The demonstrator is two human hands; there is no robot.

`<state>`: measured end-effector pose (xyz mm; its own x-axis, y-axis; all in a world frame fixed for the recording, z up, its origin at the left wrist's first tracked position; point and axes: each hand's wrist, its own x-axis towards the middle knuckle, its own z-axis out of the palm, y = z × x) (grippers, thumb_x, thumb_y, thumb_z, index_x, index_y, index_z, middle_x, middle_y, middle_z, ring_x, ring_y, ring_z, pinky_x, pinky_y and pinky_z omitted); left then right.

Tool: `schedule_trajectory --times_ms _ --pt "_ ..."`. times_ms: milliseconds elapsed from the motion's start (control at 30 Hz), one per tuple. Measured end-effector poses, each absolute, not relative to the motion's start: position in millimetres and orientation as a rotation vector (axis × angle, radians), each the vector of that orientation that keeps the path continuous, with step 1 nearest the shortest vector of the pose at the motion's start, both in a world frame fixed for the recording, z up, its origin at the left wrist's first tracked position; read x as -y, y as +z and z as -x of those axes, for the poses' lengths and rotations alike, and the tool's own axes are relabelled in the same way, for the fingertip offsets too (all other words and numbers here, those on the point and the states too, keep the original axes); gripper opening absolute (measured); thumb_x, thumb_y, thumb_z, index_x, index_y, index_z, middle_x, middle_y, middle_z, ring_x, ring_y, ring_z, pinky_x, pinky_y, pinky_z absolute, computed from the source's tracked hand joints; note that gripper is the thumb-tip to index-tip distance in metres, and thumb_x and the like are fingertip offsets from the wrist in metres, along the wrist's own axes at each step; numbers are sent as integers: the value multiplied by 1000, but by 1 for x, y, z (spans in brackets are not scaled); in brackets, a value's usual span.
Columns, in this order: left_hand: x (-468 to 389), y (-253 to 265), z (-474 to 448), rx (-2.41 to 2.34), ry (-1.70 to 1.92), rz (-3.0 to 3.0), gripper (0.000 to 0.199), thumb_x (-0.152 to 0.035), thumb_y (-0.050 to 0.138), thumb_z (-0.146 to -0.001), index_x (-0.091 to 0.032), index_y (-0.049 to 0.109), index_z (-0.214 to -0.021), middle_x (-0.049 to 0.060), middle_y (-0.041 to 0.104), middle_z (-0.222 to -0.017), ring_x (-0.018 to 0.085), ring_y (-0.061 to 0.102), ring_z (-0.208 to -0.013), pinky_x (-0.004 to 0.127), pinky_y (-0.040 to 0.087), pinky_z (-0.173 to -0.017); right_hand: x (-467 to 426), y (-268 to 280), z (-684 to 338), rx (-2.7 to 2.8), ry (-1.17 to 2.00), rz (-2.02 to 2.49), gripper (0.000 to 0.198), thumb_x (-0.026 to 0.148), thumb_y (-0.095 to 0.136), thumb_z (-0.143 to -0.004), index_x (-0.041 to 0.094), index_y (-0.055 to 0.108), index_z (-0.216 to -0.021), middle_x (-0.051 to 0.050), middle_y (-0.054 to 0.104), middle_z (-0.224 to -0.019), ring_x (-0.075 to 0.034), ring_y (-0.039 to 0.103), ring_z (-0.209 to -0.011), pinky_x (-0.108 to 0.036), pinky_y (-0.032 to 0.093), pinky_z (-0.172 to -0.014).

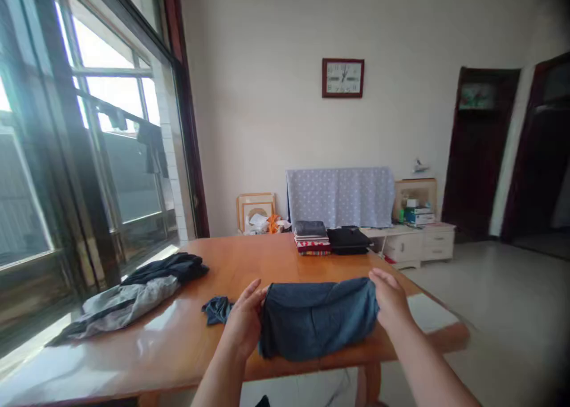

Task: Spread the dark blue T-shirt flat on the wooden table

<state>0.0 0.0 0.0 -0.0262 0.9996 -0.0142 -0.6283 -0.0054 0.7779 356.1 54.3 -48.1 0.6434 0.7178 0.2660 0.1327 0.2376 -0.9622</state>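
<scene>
While both hands press flat, my left hand (pixel 244 321) and right hand (pixel 390 300) flank the folded blue-grey cloth garment (pixel 317 318) at lower centre. Neither hand grips; fingers lie open against its ends.

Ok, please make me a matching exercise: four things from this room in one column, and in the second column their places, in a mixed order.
Things:
1. blue garment
2. wall clock
3. grey and dark clothes
4. folded stack

Places:
A. far edge of the table
B. table's left side, near the window
C. high on the back wall
D. between the left hand and right hand

Pairs: 1-D, 2-C, 3-B, 4-A
</scene>
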Motion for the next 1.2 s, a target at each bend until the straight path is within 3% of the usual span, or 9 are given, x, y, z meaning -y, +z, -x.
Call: schedule_trajectory --times_ms 100,200,333,433,567,700,867,1000,1200 --pt "1 -5 -6 -697 1388 -696 66 -13 72 -84 -18 45 -144 11 76 -101 20 75 -89 31 57 -83 -45 -55 -352 911 294 1438 67 53 65 -76 14 60 -130 -16 70 -121 -30 67 -108 -40 51 -94" --pt "1 -8 -12 -693 1341 -692 64 -16 71 -86 -17 45 -144 13 76 -105 21 75 -92 30 57 -84 -28 -53 -326 1120 243 1447 55 50 62 -80 17 65 -124 -14 71 -116 -29 67 -106 -40 51 -94" --pt "3 -7 -21 -687 1317 -700 59 -22 72 -87 -17 48 -141 15 75 -110 23 74 -97 32 57 -86 2 -38 -263 1521 627 1219 37 49 56 -88 20 72 -106 -7 75 -94 -24 69 -86 -36 53 -81" --pt "8 -2 -29 -634 1261 -734 58 -26 72 -88 -17 49 -140 16 74 -114 23 74 -99 34 56 -90 15 -28 -222 1680 650 1129 28 39 64 -84 20 72 -103 -6 72 -94 -22 66 -86 -33 51 -80" --pt "13 6 -24 -600 1187 -825 56 -29 73 -88 -15 52 -137 20 71 -124 24 72 -106 35 53 -96 14 -23 -205 1659 680 1114 20 36 59 -86 20 64 -75 -2 65 -77 -18 61 -72 -30 48 -70" --pt "5 8 11 -894 1294 -928 55 -38 76 -83 -17 58 -131 17 72 -124 21 72 -100 27 53 -79 -2 -24 -235 1239 873 1186 27 46 57 -90 21 66 -94 5 58 -54 -15 57 -52 -25 43 -56" --pt "-13 -10 54 -1416 1394 -1138 53 -51 70 -80 -20 64 -124 10 75 -115 20 72 -90 24 47 -65 -27 -28 -283 844 829 1057 36 49 71 -79 20 61 -97 2 64 -62 -16 66 -54 -20 32 -43" --pt "-29 -30 52 -1533 1354 -1493 51 -48 64 -83 -14 66 -121 14 75 -111 25 71 -100 31 53 -80 -36 -25 -298 809 783 1009 40 48 77 -73 18 63 -95 1 66 -72 -20 73 -65 -18 36 -42" --pt "-40 -29 33 -1787 1042 -2046 42 -40 54 -90 -21 66 -126 10 69 -130 26 62 -120 34 45 -99 -39 -22 -312 815 721 1059 39 49 76 -75 19 65 -98 1 67 -73 -18 72 -65 -18 40 -44"
